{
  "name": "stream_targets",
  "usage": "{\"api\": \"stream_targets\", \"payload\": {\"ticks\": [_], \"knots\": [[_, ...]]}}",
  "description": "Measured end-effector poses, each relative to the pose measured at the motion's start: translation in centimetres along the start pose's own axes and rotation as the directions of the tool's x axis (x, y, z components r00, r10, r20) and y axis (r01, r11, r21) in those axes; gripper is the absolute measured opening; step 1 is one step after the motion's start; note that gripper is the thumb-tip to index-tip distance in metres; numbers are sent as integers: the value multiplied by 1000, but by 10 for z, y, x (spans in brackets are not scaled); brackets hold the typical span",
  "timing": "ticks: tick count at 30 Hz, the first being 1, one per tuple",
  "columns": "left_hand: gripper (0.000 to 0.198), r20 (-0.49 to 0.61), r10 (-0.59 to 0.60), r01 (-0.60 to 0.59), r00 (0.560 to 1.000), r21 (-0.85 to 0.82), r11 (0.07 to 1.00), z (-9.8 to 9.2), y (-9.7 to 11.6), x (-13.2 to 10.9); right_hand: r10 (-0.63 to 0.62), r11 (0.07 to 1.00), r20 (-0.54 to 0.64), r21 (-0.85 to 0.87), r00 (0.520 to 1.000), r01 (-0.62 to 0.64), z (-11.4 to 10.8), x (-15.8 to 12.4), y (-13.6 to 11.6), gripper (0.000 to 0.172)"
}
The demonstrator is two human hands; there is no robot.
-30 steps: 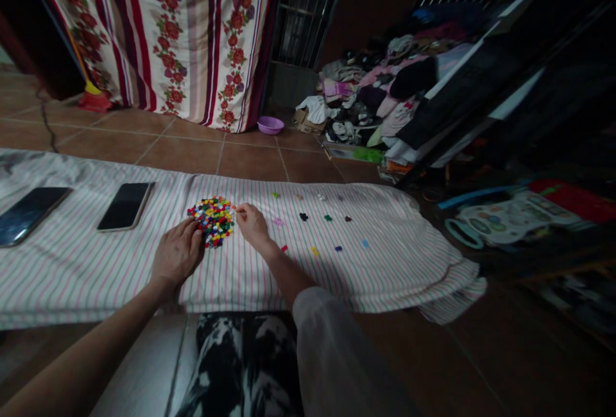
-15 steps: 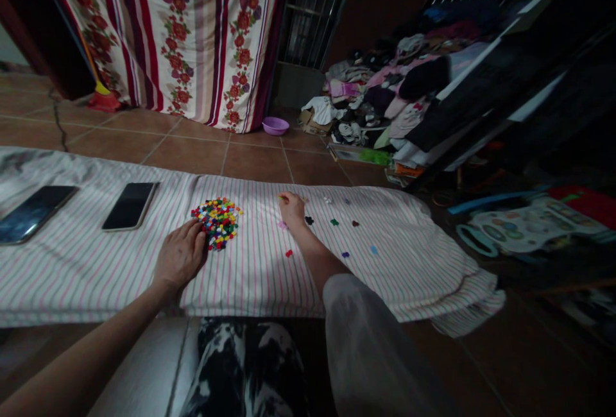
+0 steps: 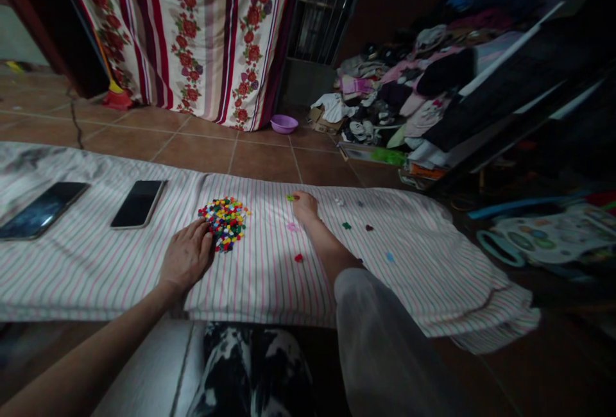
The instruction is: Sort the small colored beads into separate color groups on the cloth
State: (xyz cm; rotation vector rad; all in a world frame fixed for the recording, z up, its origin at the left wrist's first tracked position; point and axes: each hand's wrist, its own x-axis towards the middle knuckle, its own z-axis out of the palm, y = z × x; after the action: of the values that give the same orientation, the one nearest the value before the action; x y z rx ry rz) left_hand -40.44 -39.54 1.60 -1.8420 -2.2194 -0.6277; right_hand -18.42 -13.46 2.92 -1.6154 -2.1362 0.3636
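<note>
A pile of tiny mixed-colour plastic pieces point(image 3: 230, 219) lies on the striped cloth point(image 3: 260, 276). My left hand point(image 3: 188, 251) rests palm down at its left edge, fingers stretched out and touching the pieces. Farther right, my right hand point(image 3: 304, 205) has its fingers curled together against a small yellow-green piece point(image 3: 290, 198). Around that hand lie little single-colour clusters: pink point(image 3: 292, 227), red point(image 3: 298, 258), green point(image 3: 347, 226), brown point(image 3: 369, 228), white point(image 3: 339, 201), grey point(image 3: 360, 203) and light blue point(image 3: 389, 256). My right forearm partly hides a dark blue cluster point(image 3: 360, 261).
Two phones point(image 3: 138, 204) lie left of the pile. Beyond the cloth-covered surface are a tiled floor, a purple basin point(image 3: 283, 124), a floral curtain point(image 3: 212, 38) and a heap of clothes point(image 3: 385, 90). My knees point(image 3: 250, 365) are under the near edge.
The whole view has shifted a little, so things appear farther right. The yellow-green piece now shows at my right fingertips, and the black cluster is hidden. My left hand stays at the pile.
</note>
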Motion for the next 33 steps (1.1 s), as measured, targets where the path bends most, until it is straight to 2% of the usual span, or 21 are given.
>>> {"api": "stream_targets", "payload": {"ticks": [7,12,19,24,27,30,33], "knots": [[52,-4,-43,43,999,-19,999,0,0,1,15,998,-12,61,1000,-14,4,1,2,40],[51,-16,-21,21,1000,-12,1000,-1,1,0,10,993,1,115,1000,-10,7,2,3,40],[50,-23,-31,30,999,-17,999,-2,3,1,21,990,7,138,1000,-22,-4,-2,3,38],[46,-3,-30,30,1000,-16,999,-2,4,1,-68,991,-28,114,997,71,-8,-14,-19,36],[49,-5,-55,54,998,-11,998,-2,4,1,-165,974,50,163,985,155,0,-26,-39,34],[49,-1,-47,47,999,-4,999,-2,4,1,-270,949,142,206,952,238,14,-40,-58,31],[48,3,-23,23,1000,10,1000,-1,4,1,-312,941,171,194,935,278,26,-53,-73,25]]}}
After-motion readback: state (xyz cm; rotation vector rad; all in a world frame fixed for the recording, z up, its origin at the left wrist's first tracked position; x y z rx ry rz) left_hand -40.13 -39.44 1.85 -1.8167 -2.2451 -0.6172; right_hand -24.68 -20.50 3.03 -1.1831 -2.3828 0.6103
